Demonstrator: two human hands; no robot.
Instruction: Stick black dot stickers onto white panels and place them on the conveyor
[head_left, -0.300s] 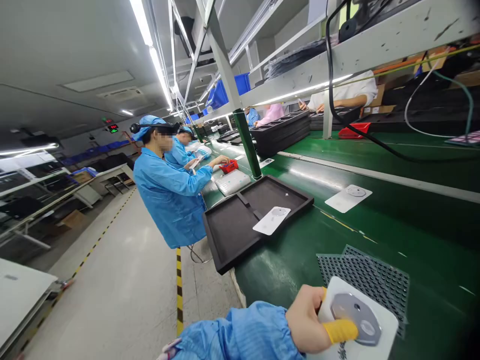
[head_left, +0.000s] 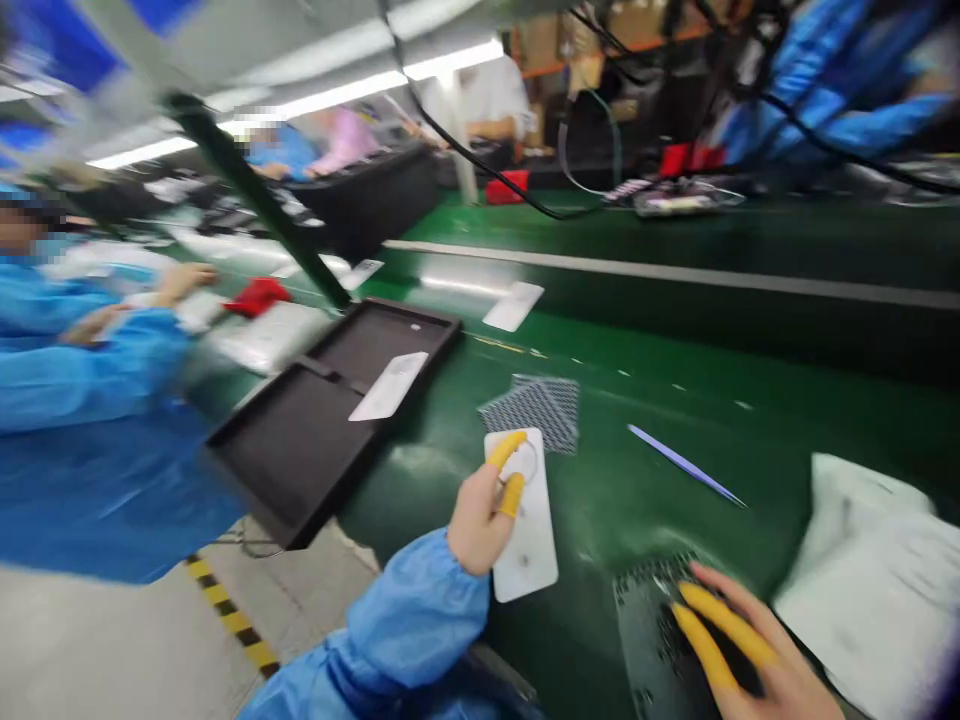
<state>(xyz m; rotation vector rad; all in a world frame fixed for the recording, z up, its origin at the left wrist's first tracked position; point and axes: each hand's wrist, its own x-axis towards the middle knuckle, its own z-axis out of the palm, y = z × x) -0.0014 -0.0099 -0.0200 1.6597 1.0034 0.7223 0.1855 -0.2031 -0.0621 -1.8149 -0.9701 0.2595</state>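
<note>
My left hand, with yellow finger covers on two fingers, grips a long white card. The two covered fingertips lie near a pale round piece at the card's far end; blur hides its detail. At the lower right my right hand, also with yellow finger covers, has its fingertips together on a dark sheet dotted with small black parts. Whatever those fingertips pinch is too small and blurred to name. Just beyond the white card lie grey dotted sheets, one across another.
Purple tweezers lie on the green bench. White bags are at the right. A black tray with a white card across it overlaps the bench edge. Another card lies farther back. A co-worker works at left.
The view has swung right and down, bringing my right hand, the dark sheet, the tweezers and the bags into sight. My left hand keeps hold of the white card.
</note>
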